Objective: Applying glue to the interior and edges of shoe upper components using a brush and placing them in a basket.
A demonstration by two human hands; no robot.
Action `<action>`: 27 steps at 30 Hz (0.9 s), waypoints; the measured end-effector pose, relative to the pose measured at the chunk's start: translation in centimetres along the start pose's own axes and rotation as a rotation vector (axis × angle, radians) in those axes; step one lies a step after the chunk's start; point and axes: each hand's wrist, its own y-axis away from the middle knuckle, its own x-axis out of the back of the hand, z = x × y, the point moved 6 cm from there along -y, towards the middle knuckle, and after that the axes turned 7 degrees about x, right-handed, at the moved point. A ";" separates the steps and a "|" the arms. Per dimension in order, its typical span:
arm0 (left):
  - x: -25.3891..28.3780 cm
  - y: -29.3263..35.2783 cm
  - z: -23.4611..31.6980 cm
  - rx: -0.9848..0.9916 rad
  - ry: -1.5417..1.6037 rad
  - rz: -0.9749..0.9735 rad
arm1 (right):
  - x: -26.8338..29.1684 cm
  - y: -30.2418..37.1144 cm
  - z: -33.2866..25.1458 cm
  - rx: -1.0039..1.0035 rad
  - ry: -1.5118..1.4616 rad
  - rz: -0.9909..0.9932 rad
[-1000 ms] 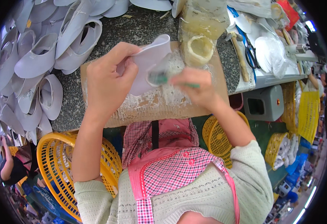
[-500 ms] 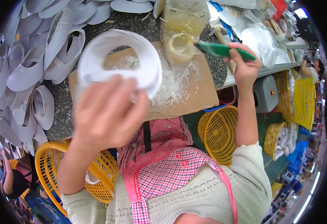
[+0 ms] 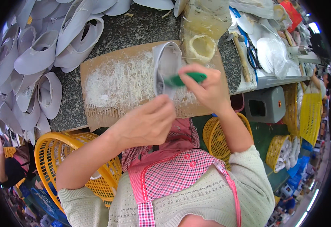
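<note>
My left hand [image 3: 150,120] is closed on the near end of a pale grey-white shoe upper [image 3: 168,56], pinching its edge. The upper stands over a cardboard sheet [image 3: 109,64] crusted with dried whitish glue. In my right hand [image 3: 211,89] is a green-handled brush [image 3: 192,78], gripped between thumb and fingers. Its blurred head lies at the upper's opening, by the inner edge. Just beyond stands a yellowish, glue-caked pot [image 3: 203,48] with a round mouth.
Many pale shoe uppers [image 3: 37,53] are heaped on the left of the speckled worktop [image 3: 69,102]. Scissors [image 3: 253,53] and a wooden-handled tool [image 3: 242,56] lie at right. Yellow baskets [image 3: 78,142] stand below, beside a grey stool [image 3: 265,106].
The brush has moved left and nearer, from beside the pot's mouth to the shoe upper. My left hand has shifted right, with the upper turned more upright and narrow in view.
</note>
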 end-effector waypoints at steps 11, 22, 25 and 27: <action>1.2 2.8 -1.7 0.329 0.185 0.224 | -1.2 0.3 -0.6 -0.370 -0.268 -0.276; -2.7 9.1 -1.8 0.540 0.386 0.213 | -6.2 -0.5 -1.5 0.402 -0.001 0.028; -3.1 9.6 -1.8 0.551 0.435 0.262 | -7.3 0.8 -3.0 0.462 -0.029 -0.123; -3.1 9.9 -1.5 0.508 0.422 0.298 | -7.4 0.3 -3.9 0.499 -0.101 -0.289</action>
